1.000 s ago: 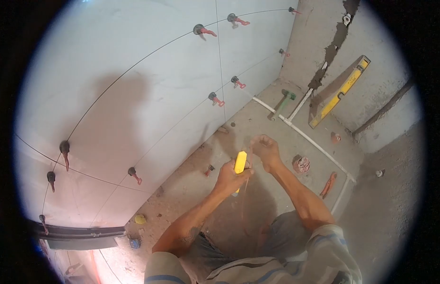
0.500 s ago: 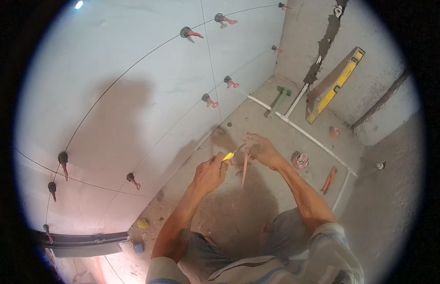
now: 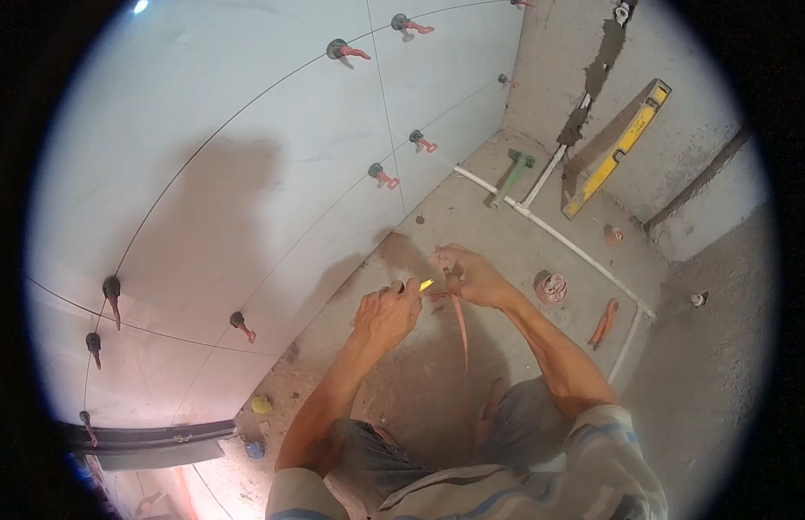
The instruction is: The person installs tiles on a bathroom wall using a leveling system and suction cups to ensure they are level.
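My left hand [image 3: 389,310] is closed around a slim yellow-handled tool [image 3: 426,284], whose yellow end sticks out toward the other hand. Opposite it, my right hand [image 3: 468,276] pinches a thin pinkish-orange strip [image 3: 460,322]; the strip dangles below the fingers toward the floor. Only a small gap separates the two hands, held over the floor in front of my knees. The fingers hide part of the tool and the strip's upper end.
Large pale wall tiles [image 3: 203,95] on the left carry several red-handled levelling clips [image 3: 383,176]. A green hammer [image 3: 512,178] lies by white pipes [image 3: 576,247]. A yellow spirit level [image 3: 617,149] leans at the right wall. Red-handled pliers [image 3: 603,324] and a pinkish roll [image 3: 551,288] lie on the floor.
My left hand has moved slightly right, and the yellow tool now points more sideways. My right hand has shifted a little left. The strip's hanging end has swung right.
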Demonstrator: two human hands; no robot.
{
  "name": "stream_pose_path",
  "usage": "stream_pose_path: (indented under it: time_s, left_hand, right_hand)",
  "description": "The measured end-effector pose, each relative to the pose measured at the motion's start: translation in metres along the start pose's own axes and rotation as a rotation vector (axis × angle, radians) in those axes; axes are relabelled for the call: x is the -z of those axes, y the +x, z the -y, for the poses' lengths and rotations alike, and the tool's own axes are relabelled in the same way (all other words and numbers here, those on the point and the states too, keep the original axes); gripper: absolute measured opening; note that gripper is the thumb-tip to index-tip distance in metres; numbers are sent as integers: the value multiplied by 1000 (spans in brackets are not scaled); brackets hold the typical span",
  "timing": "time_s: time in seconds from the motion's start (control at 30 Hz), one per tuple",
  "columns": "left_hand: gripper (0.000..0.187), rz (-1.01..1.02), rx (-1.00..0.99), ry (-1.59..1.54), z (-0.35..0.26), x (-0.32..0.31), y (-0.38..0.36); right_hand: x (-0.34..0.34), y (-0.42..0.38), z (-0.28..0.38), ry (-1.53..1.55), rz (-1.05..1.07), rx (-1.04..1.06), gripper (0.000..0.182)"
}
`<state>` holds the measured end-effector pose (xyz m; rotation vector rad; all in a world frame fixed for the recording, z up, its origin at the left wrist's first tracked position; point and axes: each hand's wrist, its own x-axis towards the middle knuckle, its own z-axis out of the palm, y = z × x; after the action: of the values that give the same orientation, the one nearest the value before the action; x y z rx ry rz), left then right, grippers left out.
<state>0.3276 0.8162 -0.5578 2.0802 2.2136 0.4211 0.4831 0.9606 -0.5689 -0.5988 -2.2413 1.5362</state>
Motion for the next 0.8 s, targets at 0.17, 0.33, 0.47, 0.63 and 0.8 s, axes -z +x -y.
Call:
stream_pose_path:
  time_s: [0.17, 0.33, 0.47, 0.63, 0.8]
  left_hand:
    - [17, 0, 7, 135, -15, -16, -4]
    - [28, 2, 38, 275, -40, -16, -8]
    - [30, 111, 90, 222, -42, -16, -5]
    - [24, 65, 48, 270, -38, -40, -6]
    - [21, 243, 141, 5, -6, -98, -12]
  right_hand:
    - [-5, 0, -14, -87, -62, 69, 42]
    - [-13, 1, -8, -75, -89, -125, 39]
    - [-14, 0, 3, -27, -87, -238, 33]
    - [-20, 0, -10, -192, -60, -200, 27]
    - [-31, 4, -8, -317, -43, -190, 29]
